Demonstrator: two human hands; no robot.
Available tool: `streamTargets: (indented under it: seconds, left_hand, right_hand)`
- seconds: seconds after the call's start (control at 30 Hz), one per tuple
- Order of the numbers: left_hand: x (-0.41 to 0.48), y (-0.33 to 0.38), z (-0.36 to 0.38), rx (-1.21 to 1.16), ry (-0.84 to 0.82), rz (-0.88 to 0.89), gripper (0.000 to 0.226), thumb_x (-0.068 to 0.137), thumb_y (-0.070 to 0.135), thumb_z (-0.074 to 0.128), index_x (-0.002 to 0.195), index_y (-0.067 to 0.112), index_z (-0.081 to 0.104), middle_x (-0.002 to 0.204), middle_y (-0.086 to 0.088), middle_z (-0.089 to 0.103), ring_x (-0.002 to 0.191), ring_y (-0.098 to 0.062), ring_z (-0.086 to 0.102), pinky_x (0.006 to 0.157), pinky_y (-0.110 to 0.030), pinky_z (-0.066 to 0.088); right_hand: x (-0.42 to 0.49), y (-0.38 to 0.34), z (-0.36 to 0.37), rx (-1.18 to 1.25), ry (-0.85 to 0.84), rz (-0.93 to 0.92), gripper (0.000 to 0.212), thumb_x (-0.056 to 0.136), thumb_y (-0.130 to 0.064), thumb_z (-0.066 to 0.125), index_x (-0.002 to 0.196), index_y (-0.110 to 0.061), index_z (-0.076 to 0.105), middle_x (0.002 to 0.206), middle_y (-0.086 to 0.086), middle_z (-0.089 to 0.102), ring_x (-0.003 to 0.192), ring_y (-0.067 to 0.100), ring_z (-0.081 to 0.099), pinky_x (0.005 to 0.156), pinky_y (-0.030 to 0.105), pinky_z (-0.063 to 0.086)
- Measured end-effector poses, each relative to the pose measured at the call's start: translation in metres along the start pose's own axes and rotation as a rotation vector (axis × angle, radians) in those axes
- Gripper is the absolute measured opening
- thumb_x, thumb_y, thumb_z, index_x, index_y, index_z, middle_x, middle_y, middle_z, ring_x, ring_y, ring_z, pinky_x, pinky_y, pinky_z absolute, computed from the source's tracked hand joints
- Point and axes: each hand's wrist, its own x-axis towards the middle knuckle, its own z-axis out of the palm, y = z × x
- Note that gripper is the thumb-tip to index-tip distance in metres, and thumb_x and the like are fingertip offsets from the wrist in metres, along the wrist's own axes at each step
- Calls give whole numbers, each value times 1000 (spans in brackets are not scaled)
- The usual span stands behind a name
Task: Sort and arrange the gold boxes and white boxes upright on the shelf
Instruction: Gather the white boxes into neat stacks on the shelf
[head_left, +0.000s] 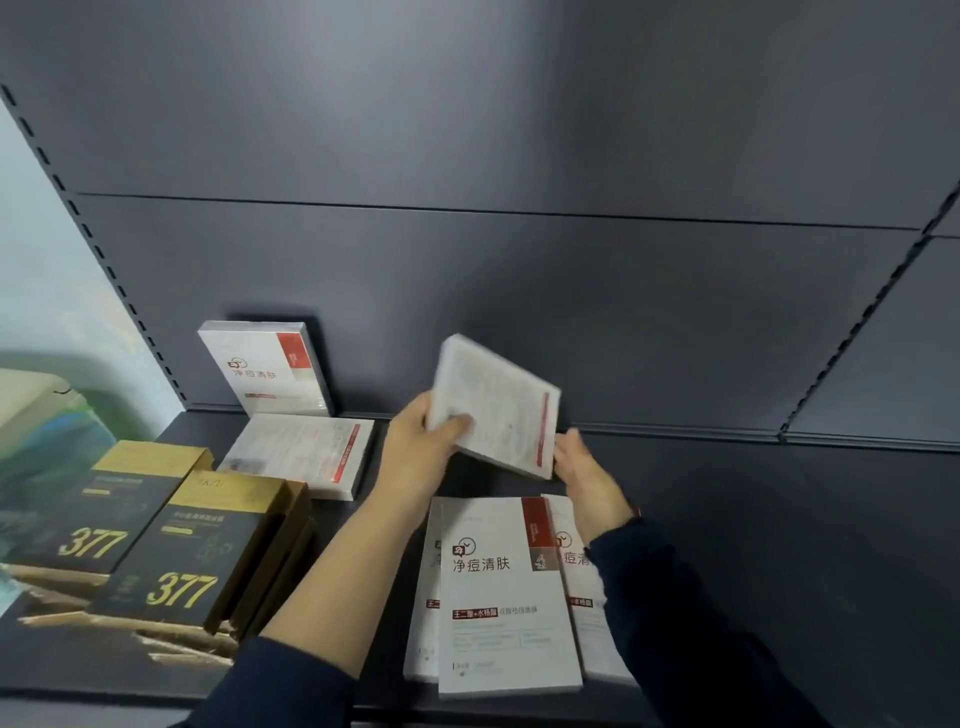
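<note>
A white box (498, 405) hangs tilted above the dark shelf (779, 519), its printed back toward me. My left hand (421, 447) grips its left edge, and my right hand (587, 478) touches its lower right corner. One white box (265, 371) stands upright against the back panel at the left. Another white box (306, 460) lies flat in front of it. Three white boxes (498, 597) lie overlapping near the front edge, under my forearms. Gold and black boxes marked 377 (176, 551) lie flat in a pile at the left.
The grey back panel (519, 286) rises behind the shelf, with slotted uprights at both sides. The shelf surface to the right of my hands is bare. A blurred green and beige object (41, 415) sits beyond the shelf's left end.
</note>
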Motion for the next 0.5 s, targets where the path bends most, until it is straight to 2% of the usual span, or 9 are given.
streamTargets:
  seconds: [0.07,0.13,0.17,0.23,0.27,0.33,0.4,0.43,0.5]
  left_hand:
    - [-23,17,7,215,-87,378,36,84,7,65,115,24,67,111,10,69,104,-2,62,92,-18,48]
    - [-39,18,19,464,-223,712,39,78,2,69,112,21,71,115,10,68,108,1,57,96,-9,38]
    - [-46,16,24,550,-314,774,39,76,6,73,112,21,72,119,9,66,111,3,53,99,-7,34]
    - [-56,10,29,532,-482,621,47,72,21,81,117,25,69,134,14,56,121,12,40,104,-4,26]
    - [-59,7,30,479,-510,508,54,71,28,81,123,29,65,142,18,47,127,13,33,106,-6,23]
    - [-65,5,32,330,-410,269,65,80,37,71,140,36,45,151,25,27,135,10,24,109,-15,23]
    - [-66,5,32,88,-353,-12,67,89,34,62,147,31,28,145,20,39,131,1,38,108,-24,31]
    - [-64,4,33,-25,-367,-121,63,91,28,61,146,25,32,135,12,56,122,-6,54,103,-29,42]
    - [-61,-1,31,-86,-390,-208,42,92,16,60,133,13,52,106,-2,75,95,-17,72,79,-32,58]
  right_hand:
    - [0,-14,-13,162,-69,49,77,90,-66,18,144,-14,36,151,6,38,138,26,35,111,42,29]
    - [-9,-33,-29,354,-160,83,90,79,-76,24,128,-8,58,135,17,55,126,35,50,105,54,38]
    - [-12,-38,-37,399,-200,87,87,77,-74,30,115,-6,68,124,21,63,114,37,60,96,54,47]
    - [-14,-38,-53,340,-187,59,61,83,-53,45,110,-4,70,112,21,69,98,36,69,77,46,58]
    - [-14,-36,-59,298,-155,35,49,87,-38,49,118,-3,65,115,22,68,98,37,68,76,46,58]
    - [-12,-25,-67,309,-114,-13,41,92,-19,48,130,-4,53,125,24,61,107,40,64,81,51,56]
    - [-16,-18,-66,317,-105,-45,38,92,-13,46,128,-3,53,126,23,61,106,37,65,77,45,59]
    - [-19,-16,-63,305,-115,-64,37,92,-12,46,126,-3,54,123,21,63,105,35,66,75,42,60]
    - [-25,-13,-57,270,-148,-94,33,92,-10,44,123,-4,56,117,18,67,103,33,67,73,39,60]
